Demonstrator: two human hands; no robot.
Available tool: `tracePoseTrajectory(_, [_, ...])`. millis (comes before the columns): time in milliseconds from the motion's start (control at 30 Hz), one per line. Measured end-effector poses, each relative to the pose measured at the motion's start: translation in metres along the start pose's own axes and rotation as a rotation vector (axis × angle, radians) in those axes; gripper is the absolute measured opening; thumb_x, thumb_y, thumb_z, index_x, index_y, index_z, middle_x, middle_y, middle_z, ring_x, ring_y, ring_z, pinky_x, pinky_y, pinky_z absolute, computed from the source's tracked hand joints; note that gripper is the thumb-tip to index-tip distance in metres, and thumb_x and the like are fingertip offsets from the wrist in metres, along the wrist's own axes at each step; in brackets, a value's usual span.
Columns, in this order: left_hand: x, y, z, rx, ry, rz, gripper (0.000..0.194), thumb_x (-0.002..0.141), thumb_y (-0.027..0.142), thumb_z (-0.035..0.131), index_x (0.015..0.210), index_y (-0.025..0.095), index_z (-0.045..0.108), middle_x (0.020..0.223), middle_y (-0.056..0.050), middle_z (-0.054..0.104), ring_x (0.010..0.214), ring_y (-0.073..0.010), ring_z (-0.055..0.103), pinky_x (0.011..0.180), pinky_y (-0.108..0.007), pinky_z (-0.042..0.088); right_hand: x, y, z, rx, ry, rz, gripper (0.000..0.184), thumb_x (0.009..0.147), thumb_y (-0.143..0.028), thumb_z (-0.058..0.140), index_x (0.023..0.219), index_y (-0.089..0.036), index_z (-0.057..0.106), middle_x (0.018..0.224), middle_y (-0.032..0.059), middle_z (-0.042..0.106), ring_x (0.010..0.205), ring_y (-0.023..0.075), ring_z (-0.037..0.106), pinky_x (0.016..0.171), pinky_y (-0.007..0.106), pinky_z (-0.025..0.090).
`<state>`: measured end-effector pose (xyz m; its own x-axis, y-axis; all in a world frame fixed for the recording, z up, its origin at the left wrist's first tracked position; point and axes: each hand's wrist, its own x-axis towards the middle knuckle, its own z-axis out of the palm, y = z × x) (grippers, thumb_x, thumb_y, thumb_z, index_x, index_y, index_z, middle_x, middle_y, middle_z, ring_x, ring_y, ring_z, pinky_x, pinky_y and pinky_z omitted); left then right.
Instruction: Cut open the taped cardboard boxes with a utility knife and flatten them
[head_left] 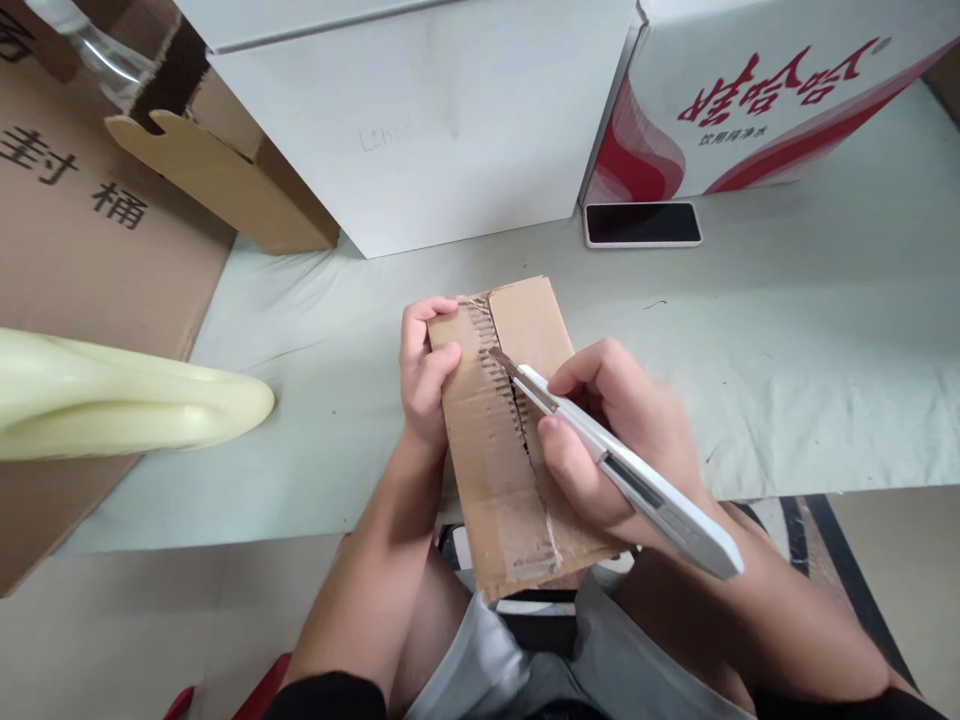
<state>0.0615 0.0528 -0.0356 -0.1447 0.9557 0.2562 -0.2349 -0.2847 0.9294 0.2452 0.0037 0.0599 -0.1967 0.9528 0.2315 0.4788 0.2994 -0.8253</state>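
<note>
A pale green cloth-covered table (795,350); at its near edge, a tilted brown cardboard box (476,430) with a torn, corrugated seam. It looks light and stiff, weak along the tear; its intact side edges offer the safest hold. Left hand (425,375): fingers clamped on its far left corner. Right hand (637,415): fingers closed around a slim white utility knife (637,475), blade at the seam.

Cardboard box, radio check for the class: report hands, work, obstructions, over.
Left hand gripping cardboard box by left edge. Right hand holding utility knife, blade tip at torn seam. Corrugation exposed. Nothing else over blade tip.
</note>
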Motion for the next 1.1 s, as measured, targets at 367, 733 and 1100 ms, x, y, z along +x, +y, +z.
tracePoseTrajectory(367, [-0.0018, 0.0003, 0.0003, 0.013, -0.018, 0.011, 0.036, 0.086, 0.047, 0.068, 0.116, 0.030, 0.059, 0.124, -0.006, 0.066, 0.123, -0.0315, 0.064, 0.108, -0.050, 0.050, -0.0011, 0.0031, -0.0004, 0.006, 0.010, -0.046, 0.017, 0.082, -0.030, 0.060, 0.087, -0.028, 0.044, 0.055, -0.0074, 0.053, 0.043, 0.0122, 0.043, 0.044, 0.026, 0.032])
tracePoseTrajectory(733, [-0.0014, -0.0012, 0.0029, -0.018, -0.021, 0.006, 0.038, 0.085, 0.050, 0.070, 0.115, 0.030, 0.058, 0.123, -0.006, 0.066, 0.121, -0.0315, 0.063, 0.103, -0.050, 0.052, -0.0034, 0.0025, -0.0017, -0.022, 0.047, -0.070, 0.019, 0.077, -0.027, 0.058, 0.085, -0.028, 0.041, 0.056, -0.0078, 0.049, 0.044, 0.0122, 0.041, 0.044, 0.027, 0.031])
tracePoseTrajectory(1100, [-0.0006, -0.0001, 0.0033, -0.068, 0.010, -0.008, 0.039, 0.080, 0.046, 0.074, 0.112, 0.028, 0.062, 0.119, -0.007, 0.069, 0.116, -0.0309, 0.065, 0.098, -0.046, 0.053, -0.0016, 0.0000, 0.0016, -0.030, 0.072, -0.086, 0.016, 0.079, -0.029, 0.056, 0.084, -0.027, 0.040, 0.054, -0.0100, 0.043, 0.042, 0.0095, 0.036, 0.043, 0.023, 0.029])
